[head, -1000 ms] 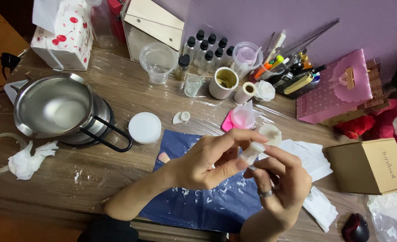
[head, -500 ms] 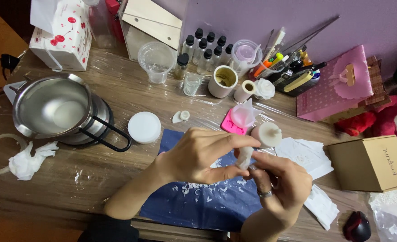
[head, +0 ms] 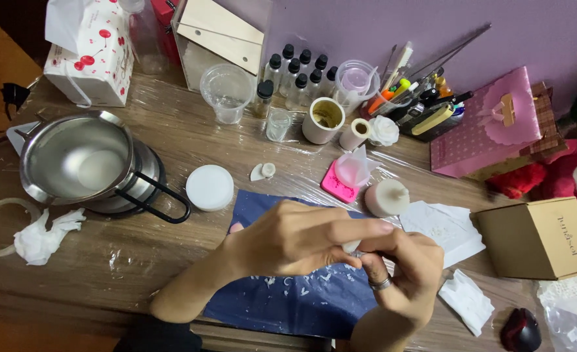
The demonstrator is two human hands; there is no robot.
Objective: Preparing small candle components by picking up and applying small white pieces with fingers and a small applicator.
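Since a second ago: both hands dropped lower and nearer over the dark blue mat (head: 314, 300); small white piece (head: 352, 246), earlier lifted clear between the fingers, now almost buried between them. White round candle (head: 386, 197), hidden behind the fingers before, now in plain sight beside the pink mould (head: 338, 186).

Largest to smallest:

Wooden table (head: 171, 254), wrapped in clear film, crowded along the far edge.

Steel pot (head: 80, 163) at left on a black-handled burner, pale wax inside. White box with red cherry print (head: 96, 62) behind it.

Pink gift bag (head: 490, 130) at right against the purple wall; brown cardboard box (head: 539, 238) nearer, right of the hands.

Dark blue mat at the near edge, flecked with white scraps, partly under the hands.

Left hand (head: 295, 238) closed, fingers curled over the small white piece, pinching it from the left. Right hand (head: 399, 274) closed too, ring on one finger, fingertips meeting the left at the same piece. Piece held above the mat's right part; only a sliver shows, shape not clear.

White paper sheets (head: 448, 225) just right of the hands.

Clear plastic cup (head: 226, 91) and row of black-capped bottles (head: 295, 75) at the back.

White round lid (head: 209, 188) between pot and mat.

Crumpled tissue (head: 41, 234) near the left edge.
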